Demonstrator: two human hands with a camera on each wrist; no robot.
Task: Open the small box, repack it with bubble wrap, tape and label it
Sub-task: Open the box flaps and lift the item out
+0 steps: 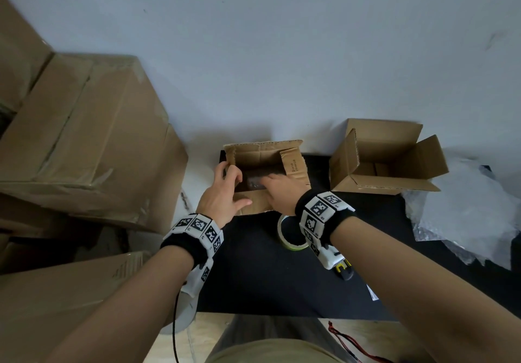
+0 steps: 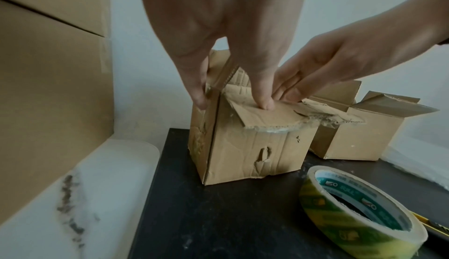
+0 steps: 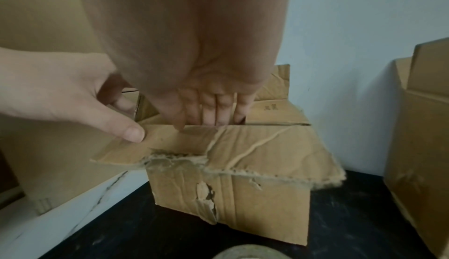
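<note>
The small worn cardboard box (image 1: 293, 162) stands on the black table (image 1: 253, 278) with its flaps open. My left hand (image 1: 228, 190) grips its left corner: the fingers curl over the left edge and the thumb (image 2: 266, 105) presses the torn near flap flat. With its fingers straight, my right hand (image 1: 275, 185) reaches down into the box, where something dark and shiny lies; its fingertips (image 3: 213, 117) are hidden inside. A roll of tape (image 1: 290, 236) lies just in front of the box. Crumpled bubble wrap (image 1: 473, 210) sits at the right.
A second open box (image 1: 386, 160) stands right of the small one, near the wall. Large cartons (image 1: 84, 143) are stacked at the left beyond the table edge. A yellow-black knife (image 1: 345, 271) lies under my right wrist, and a white slip (image 1: 372, 292) nearby.
</note>
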